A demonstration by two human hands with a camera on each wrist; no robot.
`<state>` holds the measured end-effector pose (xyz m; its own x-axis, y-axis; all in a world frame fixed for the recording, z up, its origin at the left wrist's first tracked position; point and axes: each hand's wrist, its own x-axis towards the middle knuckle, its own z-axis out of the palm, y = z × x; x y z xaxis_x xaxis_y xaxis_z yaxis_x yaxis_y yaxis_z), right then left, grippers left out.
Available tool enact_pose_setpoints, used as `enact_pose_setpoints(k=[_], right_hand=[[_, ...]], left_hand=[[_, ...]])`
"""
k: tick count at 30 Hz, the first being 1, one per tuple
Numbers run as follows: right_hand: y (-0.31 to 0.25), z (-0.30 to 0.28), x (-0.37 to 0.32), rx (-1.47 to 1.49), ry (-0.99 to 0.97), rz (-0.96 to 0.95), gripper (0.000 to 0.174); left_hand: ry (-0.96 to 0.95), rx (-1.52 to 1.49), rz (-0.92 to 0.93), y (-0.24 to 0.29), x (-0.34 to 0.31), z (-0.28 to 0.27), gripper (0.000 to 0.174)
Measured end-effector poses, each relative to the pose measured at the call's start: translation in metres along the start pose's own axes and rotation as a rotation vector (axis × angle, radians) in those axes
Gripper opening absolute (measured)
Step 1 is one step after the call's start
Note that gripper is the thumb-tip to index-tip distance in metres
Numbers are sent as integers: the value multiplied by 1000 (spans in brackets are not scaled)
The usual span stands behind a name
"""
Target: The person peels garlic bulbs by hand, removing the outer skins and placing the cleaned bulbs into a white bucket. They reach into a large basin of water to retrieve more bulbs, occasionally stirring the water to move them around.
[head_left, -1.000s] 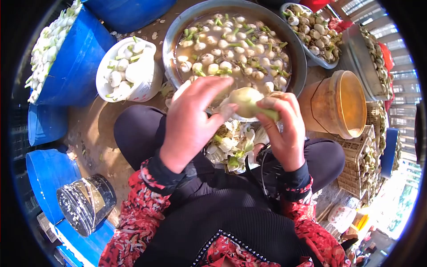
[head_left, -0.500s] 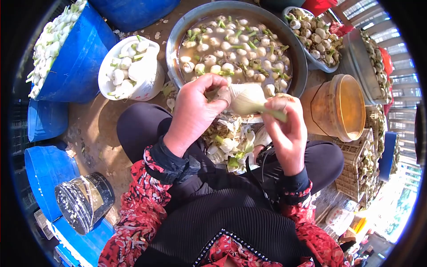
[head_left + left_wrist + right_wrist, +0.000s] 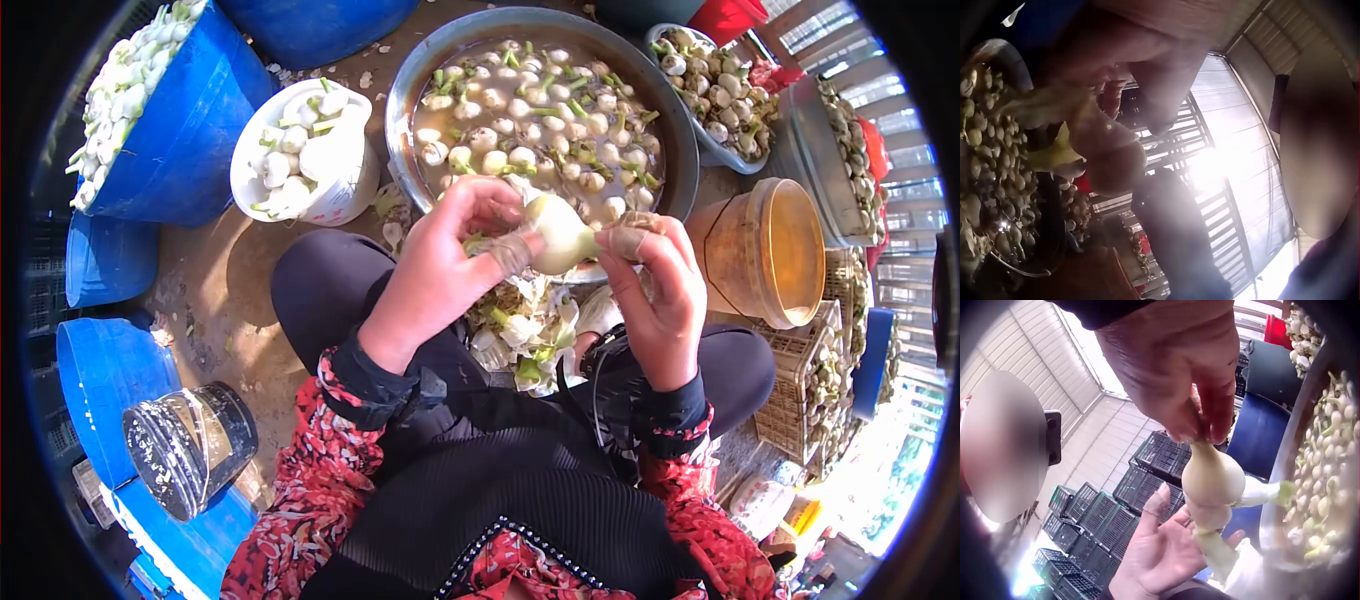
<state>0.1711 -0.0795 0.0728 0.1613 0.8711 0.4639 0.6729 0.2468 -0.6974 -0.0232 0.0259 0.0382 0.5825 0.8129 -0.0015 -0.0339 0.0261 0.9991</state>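
Note:
A pale garlic bulb (image 3: 557,235) is held up between both hands above the lap. My right hand (image 3: 660,300) pinches its stem with thumb and fingertips. On the bulb's other side, my left hand (image 3: 440,270) has its thumb at the bulb and its fingers curled. In the right wrist view, loose skin (image 3: 1213,550) with a greenish end trails below the bulb, among the left fingers. Beige wraps cover the left thumb and a right finger. Peelings (image 3: 520,330) are heaped between the legs, just beneath the hands.
In front stands a wide metal basin (image 3: 397,110) of murky water with many garlic bulbs floating. A white bucket (image 3: 345,185) of cleaned bulbs is at the left, beside a large blue tub (image 3: 195,130). An orange bucket (image 3: 725,250) and a wicker crate (image 3: 785,385) stand on the right.
The bulb has turned between the hands, its round end now facing up and its stem hidden in the right fingertips. The left fingers have gone from spread to curled by the bulb.

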Motion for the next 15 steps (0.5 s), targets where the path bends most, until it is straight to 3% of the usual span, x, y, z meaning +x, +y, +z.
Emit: enact_pose_setpoints(k=[2, 6, 12, 14, 15], right_hand=[[-5, 2, 0, -53, 9, -15, 20], [-5, 0, -5, -149, 30, -49, 21], [-7, -5, -11, -211, 36, -58, 19], [-9, -11, -15, -157, 115, 3, 17], [-10, -13, -13, -162, 120, 4, 17]], left_hand=[[-58, 331, 78, 7, 4, -5, 15], [-70, 198, 113, -1, 7, 3, 14], [95, 482, 143, 2, 4, 13, 15], [177, 590, -75, -7, 5, 2, 14], [140, 509, -71, -16, 5, -2, 18]])
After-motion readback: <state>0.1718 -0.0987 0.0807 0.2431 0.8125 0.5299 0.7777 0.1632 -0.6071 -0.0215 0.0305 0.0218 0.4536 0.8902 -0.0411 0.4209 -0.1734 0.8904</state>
